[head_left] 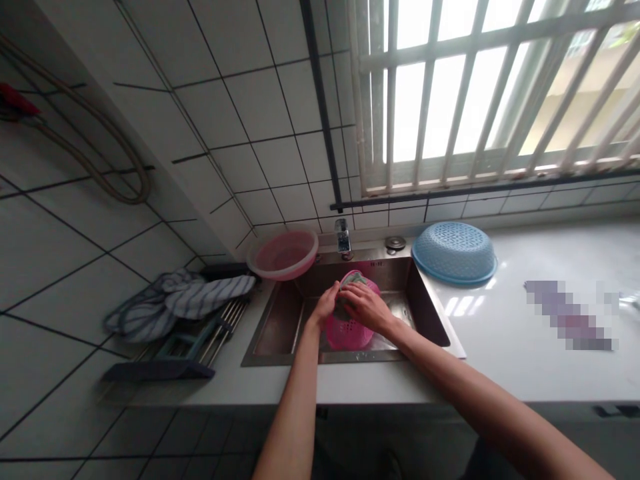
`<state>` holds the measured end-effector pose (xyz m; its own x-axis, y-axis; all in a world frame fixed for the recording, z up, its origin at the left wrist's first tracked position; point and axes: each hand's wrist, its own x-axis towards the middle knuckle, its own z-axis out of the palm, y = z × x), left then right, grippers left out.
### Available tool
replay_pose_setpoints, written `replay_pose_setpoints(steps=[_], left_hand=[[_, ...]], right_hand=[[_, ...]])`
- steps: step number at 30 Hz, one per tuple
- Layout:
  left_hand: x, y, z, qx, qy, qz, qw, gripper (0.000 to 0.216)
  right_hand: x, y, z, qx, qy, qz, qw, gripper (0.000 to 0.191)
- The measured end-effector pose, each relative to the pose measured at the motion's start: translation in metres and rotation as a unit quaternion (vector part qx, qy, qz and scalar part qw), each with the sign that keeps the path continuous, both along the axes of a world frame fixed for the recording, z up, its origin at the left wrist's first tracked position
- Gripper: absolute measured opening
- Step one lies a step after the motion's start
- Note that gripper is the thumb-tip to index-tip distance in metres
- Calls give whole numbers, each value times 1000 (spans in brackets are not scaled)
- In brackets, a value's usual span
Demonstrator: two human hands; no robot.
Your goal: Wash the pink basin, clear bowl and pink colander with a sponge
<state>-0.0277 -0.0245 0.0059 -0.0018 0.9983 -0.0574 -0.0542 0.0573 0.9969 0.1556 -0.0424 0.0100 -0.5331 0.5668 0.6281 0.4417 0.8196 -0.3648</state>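
Note:
Inside the steel sink (425, 307) stands a pink perforated basket (349, 335). A grey-green thing that looks like a cloth (356, 278) is at the basket's upper part, largely covered by my fingers. My left hand (326, 307) closes on its left side. From the right, my right hand (369, 307) lies across it with bent fingers pressed on it. Both hands are close together over the basket. Behind them rises the chrome faucet (343, 235); whether water runs cannot be seen.
A pink basin (283, 255) rests at the sink's back left corner. To the right, a blue perforated basket (454, 252) lies upside down on the white counter (505, 360). A drain strainer (395, 243) sits behind the sink. Striped fabric (200, 300) covers a rack at left.

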Motion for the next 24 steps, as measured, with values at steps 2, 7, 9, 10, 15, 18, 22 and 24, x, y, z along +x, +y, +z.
replay_pose_setpoints(steps=[2,7,9,10,15,18,22,24], left_hand=[[0,1,-1,-6,-1,2,1000,56],[3,-3,3,22,4,19,1000,56],[5,-6,4,23,-5,2,1000,59],[6,-7,5,23,-6,-7,1000,60],[8,-3,3,19,0,-2,1000,64],[5,0,2,5,-8,41,999,70],[6,-2,5,27,-18,60,998,66],[10,-6,9,54,-23,28,998,60]], right_hand=[[-6,-3,0,10,8,47,999,36],[8,7,3,-20,52,26,998,29],[20,15,4,-65,93,-51,992,29],[25,19,4,-85,108,-85,987,30],[20,9,7,-46,49,-3,998,30],[0,-8,13,20,-26,122,992,29],[-3,-7,18,17,-15,142,990,38],[10,4,15,-20,44,58,997,41]])
